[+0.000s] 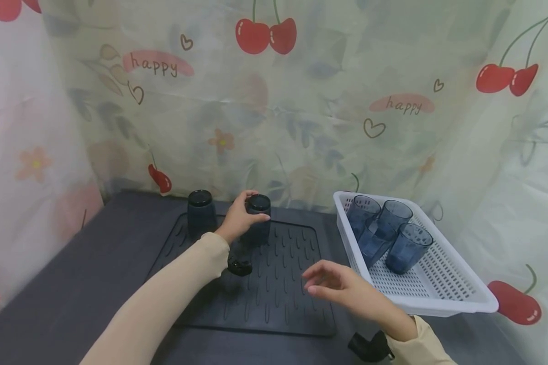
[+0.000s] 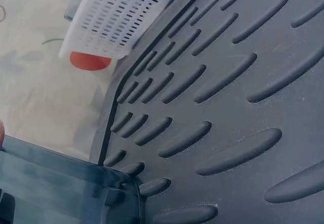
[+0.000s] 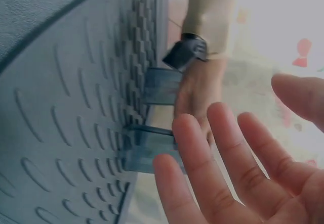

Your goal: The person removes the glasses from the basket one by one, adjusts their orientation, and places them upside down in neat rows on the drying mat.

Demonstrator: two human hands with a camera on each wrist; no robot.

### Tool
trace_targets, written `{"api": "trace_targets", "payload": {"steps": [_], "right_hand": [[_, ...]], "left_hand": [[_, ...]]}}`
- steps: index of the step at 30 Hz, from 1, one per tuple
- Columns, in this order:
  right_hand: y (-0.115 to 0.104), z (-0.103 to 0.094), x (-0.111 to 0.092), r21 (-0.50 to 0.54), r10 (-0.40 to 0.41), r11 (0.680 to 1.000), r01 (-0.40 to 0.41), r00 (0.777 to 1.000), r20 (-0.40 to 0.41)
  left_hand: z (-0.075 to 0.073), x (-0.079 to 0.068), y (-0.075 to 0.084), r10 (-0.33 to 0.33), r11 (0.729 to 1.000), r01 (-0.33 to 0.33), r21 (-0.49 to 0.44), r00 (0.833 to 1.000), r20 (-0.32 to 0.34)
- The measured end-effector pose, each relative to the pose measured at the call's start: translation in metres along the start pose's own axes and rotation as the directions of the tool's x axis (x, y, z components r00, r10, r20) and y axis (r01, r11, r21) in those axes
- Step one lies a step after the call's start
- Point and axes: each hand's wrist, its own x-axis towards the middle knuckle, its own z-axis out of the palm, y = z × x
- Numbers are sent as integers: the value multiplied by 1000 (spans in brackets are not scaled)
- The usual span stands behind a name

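My left hand [image 1: 239, 219] grips a blue-tinted glass [image 1: 258, 230], thumb on its near side and fingers over its far side. The glass stands upside down at the back of a black ridged drying mat [image 1: 283, 309]; its rim against the ridges shows in the left wrist view. Just left of it, a second upside-down glass [image 1: 201, 215] stands on the same mat. Over the mat's right edge hovers my right hand [image 1: 342, 288], fingers loosely bent and nothing in them. In the right wrist view its spread fingers [image 3: 223, 163] overlap the glasses behind.
A white perforated basket [image 1: 438, 307] stands to the right of the mat, with several blue-tinted glasses [image 1: 406, 248] toward its left side. Dark cloth [image 1: 73, 284] covers the table. A cherry-printed curtain [image 1: 301, 111] hangs along the back and both sides.
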Motion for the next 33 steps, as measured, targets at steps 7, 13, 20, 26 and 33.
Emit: {"api": "trace_targets", "payload": {"steps": [7, 13, 20, 26, 33], "right_hand": [[-6, -13, -1, 9, -92, 996, 93, 991, -93], [-14, -26, -8, 10, -110, 993, 113, 981, -160], [-21, -43, -17, -29, -173, 985, 172, 938, -300], [-19, -55, -23, -26, -255, 962, 273, 856, -451], [-13, -70, -29, 28, -296, 926, 378, 766, -571]], "left_hand": [[-1, 2, -2, -11, 1000, 11, -7, 1000, 3], [-2, 1, 0, -7, 1000, 8, -8, 1000, 7], [-2, 0, 1, -4, 1000, 4, 0, 1000, -1], [0, 1, -1, 2, 1000, -2, 7, 1000, -2], [0, 2, -1, 1, 1000, -1, 1, 1000, -4]]}}
